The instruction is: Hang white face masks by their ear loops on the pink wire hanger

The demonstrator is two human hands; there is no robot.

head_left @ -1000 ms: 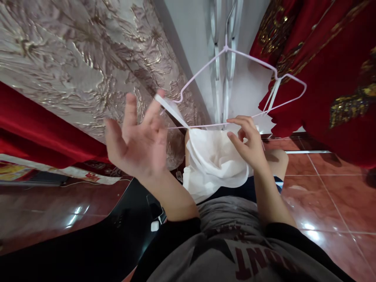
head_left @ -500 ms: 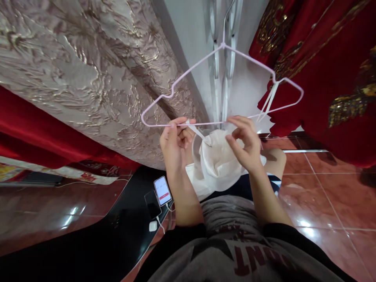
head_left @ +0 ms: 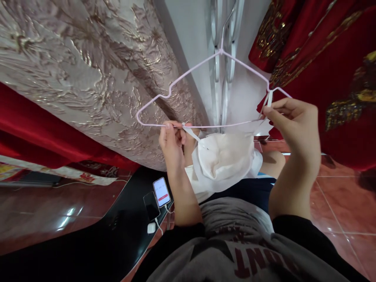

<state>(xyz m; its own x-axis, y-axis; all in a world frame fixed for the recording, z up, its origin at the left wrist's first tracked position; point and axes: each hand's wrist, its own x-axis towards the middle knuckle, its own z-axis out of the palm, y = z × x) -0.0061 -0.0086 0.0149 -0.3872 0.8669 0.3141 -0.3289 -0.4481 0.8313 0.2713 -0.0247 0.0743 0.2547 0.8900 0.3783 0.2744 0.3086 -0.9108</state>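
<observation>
Pale-pink hanger (head_left: 221,51): fingers of the left hand (head_left: 171,143) pinch its lower edge; those of the right hand (head_left: 299,125) pinch the right strap (head_left: 270,98), looped over the hanger's right shoulder. White garment (head_left: 229,156) sits just below the hanger, left strap (head_left: 191,133) at the left fingers. Hold the hanger level, straps untwisted. Black counter (head_left: 88,235) lies lower left of the hanger.

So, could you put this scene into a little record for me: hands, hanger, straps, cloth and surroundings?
Left hand: holding the pink hanger along its bottom, left strap at its fingertips
Right hand: pinching the right strap, which loops over the hanger's right notch
White cloth: below the hanger, over the lap
Beside left forearm: lit phone, dark phone, white case
Far right: red fabric, gold decoration
</observation>
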